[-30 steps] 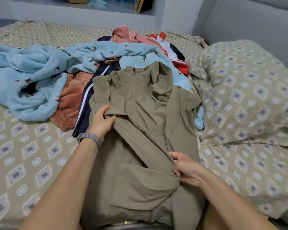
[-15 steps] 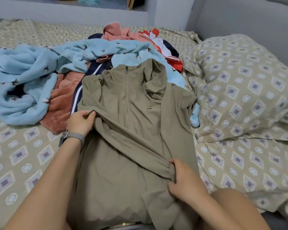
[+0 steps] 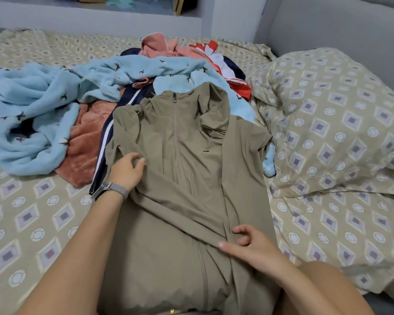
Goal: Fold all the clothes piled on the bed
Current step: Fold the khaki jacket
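Observation:
An olive hooded zip jacket (image 3: 191,155) lies front up on the bed in front of me. Its sleeve is folded slantwise across the chest, from the left shoulder down to the right. My left hand (image 3: 125,170) rests on the top of that sleeve by the shoulder. My right hand (image 3: 248,246) lies on the sleeve's lower end, thumb flat on the cloth and fingers loosely curled above it. Behind the jacket is the pile: a light blue fleece (image 3: 39,114), a rust fleece (image 3: 84,142), a navy striped garment (image 3: 105,142), a pink piece (image 3: 157,45) and a red-and-white one (image 3: 216,57).
A patterned pillow (image 3: 339,123) lies to the right, close against the jacket's side. The patterned sheet (image 3: 32,223) shows bare at the left front. A grey headboard (image 3: 328,26) rises at the right, and a wall ledge runs along the far side of the bed.
The sleeve has been laid flat across the jacket. My left hand moved from the jacket's edge onto the sleeve top, and my right hand loosened its pinch on the sleeve end.

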Motion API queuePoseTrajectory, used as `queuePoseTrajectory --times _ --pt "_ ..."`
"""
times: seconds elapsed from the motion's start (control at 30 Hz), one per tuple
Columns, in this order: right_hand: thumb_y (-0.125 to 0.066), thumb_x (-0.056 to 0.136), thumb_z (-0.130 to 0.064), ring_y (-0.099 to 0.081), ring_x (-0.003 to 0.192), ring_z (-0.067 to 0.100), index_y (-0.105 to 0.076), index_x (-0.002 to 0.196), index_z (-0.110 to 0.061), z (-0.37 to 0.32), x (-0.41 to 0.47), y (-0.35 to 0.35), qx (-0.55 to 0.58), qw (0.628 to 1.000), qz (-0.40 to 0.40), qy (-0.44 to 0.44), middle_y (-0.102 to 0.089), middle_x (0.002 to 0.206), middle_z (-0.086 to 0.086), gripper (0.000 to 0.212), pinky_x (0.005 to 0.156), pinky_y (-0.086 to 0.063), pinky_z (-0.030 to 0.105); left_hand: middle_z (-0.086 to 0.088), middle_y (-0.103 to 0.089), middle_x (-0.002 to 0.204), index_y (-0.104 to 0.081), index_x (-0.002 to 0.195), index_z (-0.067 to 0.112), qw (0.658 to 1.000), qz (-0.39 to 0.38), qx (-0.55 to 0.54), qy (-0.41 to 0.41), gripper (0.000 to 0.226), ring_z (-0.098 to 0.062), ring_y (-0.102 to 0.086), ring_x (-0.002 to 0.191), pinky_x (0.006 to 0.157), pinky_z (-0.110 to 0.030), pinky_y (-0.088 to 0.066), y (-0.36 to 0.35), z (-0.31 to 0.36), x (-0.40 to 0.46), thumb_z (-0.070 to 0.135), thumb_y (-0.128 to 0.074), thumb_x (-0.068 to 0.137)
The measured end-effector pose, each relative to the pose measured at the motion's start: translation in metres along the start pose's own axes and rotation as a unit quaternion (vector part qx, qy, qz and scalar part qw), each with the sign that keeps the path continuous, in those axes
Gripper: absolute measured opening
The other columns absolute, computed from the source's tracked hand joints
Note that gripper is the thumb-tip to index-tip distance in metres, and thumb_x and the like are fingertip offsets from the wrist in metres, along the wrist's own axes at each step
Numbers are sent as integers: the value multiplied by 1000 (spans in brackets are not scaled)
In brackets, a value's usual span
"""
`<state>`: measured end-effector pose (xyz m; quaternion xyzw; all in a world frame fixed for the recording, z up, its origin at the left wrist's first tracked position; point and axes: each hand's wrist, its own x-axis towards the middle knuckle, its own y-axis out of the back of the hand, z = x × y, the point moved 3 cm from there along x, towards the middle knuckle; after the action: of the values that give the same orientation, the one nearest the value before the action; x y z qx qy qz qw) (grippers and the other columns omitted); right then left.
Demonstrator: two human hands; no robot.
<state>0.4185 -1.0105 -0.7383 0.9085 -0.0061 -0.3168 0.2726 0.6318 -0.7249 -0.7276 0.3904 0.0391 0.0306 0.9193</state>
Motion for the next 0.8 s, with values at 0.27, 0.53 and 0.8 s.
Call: queuePoseTrajectory --times 0.27,0.53,0.8 --pt "-57 72 8 -55 71 6 -74 84 -32 -20 1 22 92 958 128 239 -62 82 -8 45 70 -41 11 -11 -59 131 -65 122 11 946 144 -278 82 31 -25 -54 122 109 -41 -39 28 -35 3 19 -55 93" --pt "-76 82 -23 -64 94 7 -78 87 -36 -28 -12 42 -12 962 -83 260 -69 98 -12 14 86 -44 16 -9 -62 115 -43 138 7 747 109 -625 200 48 -12 -62 91 91 -31 -49 23 -56 4 -2 -57 92" --pt "-69 67 -68 -54 86 6 -59 118 -21 -29 27 -8 -210 963 43 162 -62 104 -5 70 78 -40 15 -4 -68 114 -60 123 18 782 -59 -532 318 40 -18 -67 91 54 -33 -57 -3 -50 -32 18 -72 84"
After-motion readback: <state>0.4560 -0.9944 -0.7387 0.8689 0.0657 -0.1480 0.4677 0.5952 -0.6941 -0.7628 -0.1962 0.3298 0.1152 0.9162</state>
